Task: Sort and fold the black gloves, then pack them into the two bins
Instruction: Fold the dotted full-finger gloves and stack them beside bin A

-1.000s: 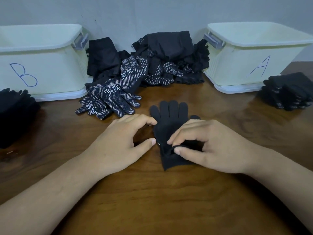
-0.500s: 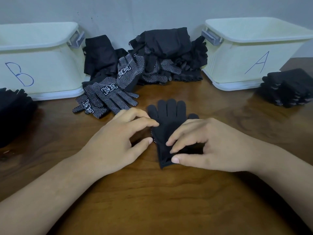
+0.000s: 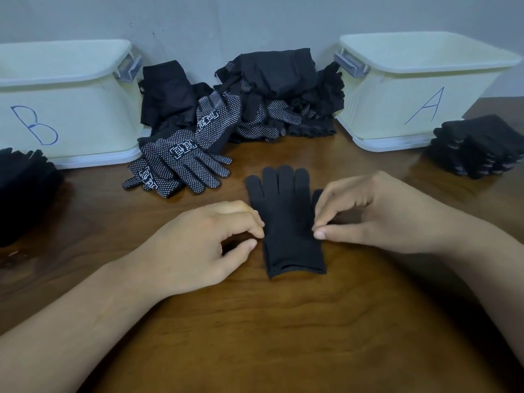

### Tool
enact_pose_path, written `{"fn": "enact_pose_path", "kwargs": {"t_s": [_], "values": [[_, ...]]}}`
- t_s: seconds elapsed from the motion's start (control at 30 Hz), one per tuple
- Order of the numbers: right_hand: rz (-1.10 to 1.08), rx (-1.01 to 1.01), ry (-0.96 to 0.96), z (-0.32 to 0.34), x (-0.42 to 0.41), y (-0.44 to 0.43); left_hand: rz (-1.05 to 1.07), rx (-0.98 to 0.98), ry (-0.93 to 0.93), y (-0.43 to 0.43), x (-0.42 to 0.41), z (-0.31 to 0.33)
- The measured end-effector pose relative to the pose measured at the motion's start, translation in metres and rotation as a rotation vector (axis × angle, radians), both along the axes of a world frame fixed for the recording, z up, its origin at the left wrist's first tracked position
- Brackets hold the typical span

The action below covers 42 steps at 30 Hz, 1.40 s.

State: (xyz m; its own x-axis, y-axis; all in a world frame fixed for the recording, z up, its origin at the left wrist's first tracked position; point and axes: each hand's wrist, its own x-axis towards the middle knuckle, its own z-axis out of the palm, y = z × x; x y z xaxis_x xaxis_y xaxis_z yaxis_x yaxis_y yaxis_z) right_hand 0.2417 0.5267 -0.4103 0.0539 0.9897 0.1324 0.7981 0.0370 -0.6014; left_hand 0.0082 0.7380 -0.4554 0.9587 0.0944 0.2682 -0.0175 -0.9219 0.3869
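Flat on the wooden desk [image 3: 283,336], a plain black glove [image 3: 286,222] lies fingers pointing away as a person's left hand [image 3: 198,245] and right hand [image 3: 377,214] meet its two edges, each grip with thumb and fingertips drawn close at the cloth, though an actual pinch cannot be told. Behind, a heap of dotted gloves [image 3: 238,117] sits between bin B [image 3: 71,109] and bin A [image 3: 411,89], with folded stacks at far left [image 3: 25,191] and far right [image 3: 482,146].

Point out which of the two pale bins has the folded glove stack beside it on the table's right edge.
The pale plastic bin marked A, at right. The folded black glove stack sits by its right corner; the other bin is marked B.
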Motion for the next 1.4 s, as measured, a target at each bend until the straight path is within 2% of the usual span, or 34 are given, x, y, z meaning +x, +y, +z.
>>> {"fn": "enact_pose_path", "kwargs": {"t_s": [0.23, 0.33, 0.47, 0.6, 0.77, 0.87, 1.0, 1.07, 1.17, 1.2, 1.3, 1.4], "values": [[0.054, -0.089, -0.184, -0.005, 0.002, -0.001, -0.189, 0.085, 0.085, -0.009, 0.002, 0.003], [0.087, -0.044, -0.299, -0.002, -0.003, -0.003, -0.164, -0.013, 0.07, -0.009, 0.0, 0.001], [0.11, -0.026, -0.239, 0.001, -0.025, -0.001, -0.142, -0.089, 0.078, -0.009, 0.001, 0.003], [0.082, -0.022, -0.468, -0.015, -0.043, 0.005, -0.103, -0.181, 0.119, -0.01, 0.001, 0.006], [0.079, 0.03, -0.574, -0.019, -0.051, 0.008, -0.057, -0.258, 0.158, -0.011, 0.0, 0.011], [0.029, 0.071, -0.517, -0.014, -0.048, 0.007, -0.054, -0.169, 0.119, -0.012, 0.002, 0.009], [0.031, 0.124, -0.329, -0.007, -0.043, 0.008, -0.031, -0.039, 0.052, -0.016, 0.012, 0.003], [-0.013, 0.094, -0.163, -0.002, -0.039, 0.007, -0.021, -0.075, 0.008, -0.016, 0.014, 0.002], [-0.059, 0.024, 0.1, 0.005, -0.028, 0.001, 0.037, -0.229, 0.001, -0.015, 0.009, 0.005], [-0.042, -0.025, 0.093, 0.006, -0.025, 0.0, 0.053, -0.255, 0.008, -0.016, 0.008, 0.006], [0.003, -0.167, -0.083, 0.0, -0.021, 0.002, 0.082, -0.285, 0.013, -0.021, 0.005, 0.009], [-0.031, -0.109, -0.155, -0.01, -0.024, 0.006, 0.111, -0.31, 0.051, -0.025, 0.003, 0.012]]}}
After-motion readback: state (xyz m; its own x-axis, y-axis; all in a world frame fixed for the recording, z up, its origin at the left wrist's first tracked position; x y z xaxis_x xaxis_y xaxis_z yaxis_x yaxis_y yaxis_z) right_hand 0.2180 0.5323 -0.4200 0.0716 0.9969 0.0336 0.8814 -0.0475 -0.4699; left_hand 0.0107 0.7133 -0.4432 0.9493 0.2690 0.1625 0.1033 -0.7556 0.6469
